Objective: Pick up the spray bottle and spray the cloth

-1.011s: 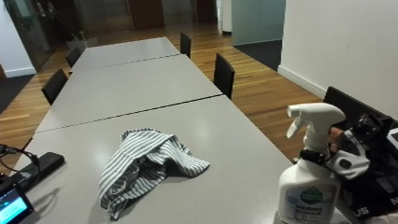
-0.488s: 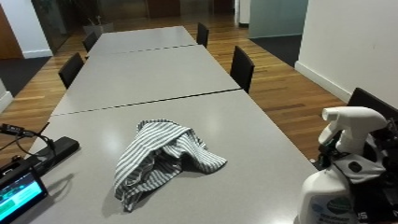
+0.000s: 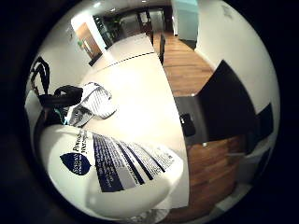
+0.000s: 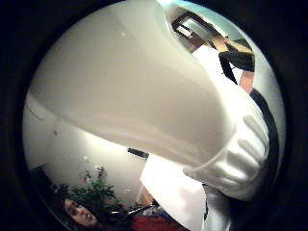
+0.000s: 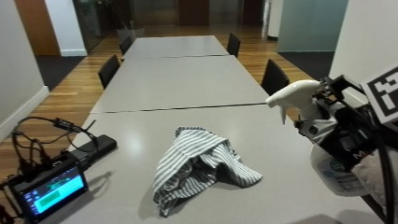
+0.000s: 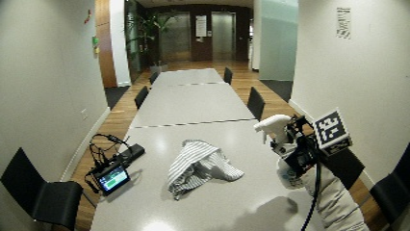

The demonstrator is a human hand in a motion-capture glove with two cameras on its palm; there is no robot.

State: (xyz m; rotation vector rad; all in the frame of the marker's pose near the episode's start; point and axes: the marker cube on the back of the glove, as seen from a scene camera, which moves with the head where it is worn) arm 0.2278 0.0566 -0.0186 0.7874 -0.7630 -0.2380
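Right hand: the gloved hand (image 5: 348, 135) grips the spray bottle (image 5: 314, 123) by its neck, fingers wrapped round it.
Spray bottle: raised above the table (image 5: 187, 79), off to the cloth's right, nozzle pointing left toward the cloth.
Cloth: the striped cloth (image 5: 199, 165) lies crumpled on the table.
Change: the bottle is higher and more upright than half a second ago; the cloth has not moved.
Screen: a small screen (image 5: 50, 191) with cables sits left of the cloth.
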